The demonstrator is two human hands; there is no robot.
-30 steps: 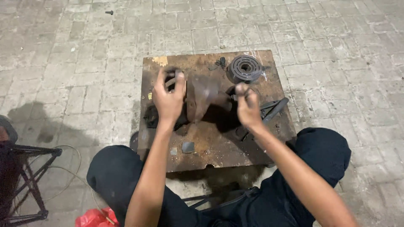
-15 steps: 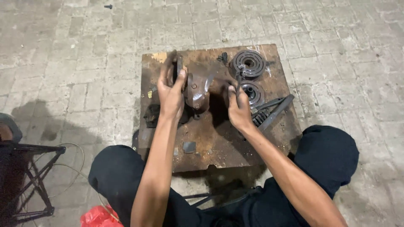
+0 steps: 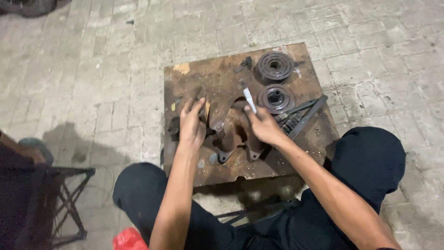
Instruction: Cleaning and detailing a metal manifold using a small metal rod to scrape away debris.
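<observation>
A rusty metal casting (image 3: 231, 134) lies in the middle of a rusty steel plate (image 3: 199, 74) on the brick floor. My left hand (image 3: 192, 125) grips the casting's left edge, fingers curled over it. On the casting's right side rests my right hand (image 3: 264, 126), whose fingertips pinch a small pale rod (image 3: 249, 97) that points away from me. Two dark round pulley discs sit just beyond that hand, one (image 3: 276, 98) near the fingers and one (image 3: 275, 66) at the plate's far edge.
Long dark tools and a coil spring (image 3: 300, 115) lie on the plate's right side. My knees in dark trousers flank the plate's near edge. A metal folding stand (image 3: 64, 199) is at the left and a red object (image 3: 127, 238) at the bottom.
The casting has come down lower on the plate and toward me. My right hand has shifted from its side to its top and now shows a small pale rod at the fingertips.
</observation>
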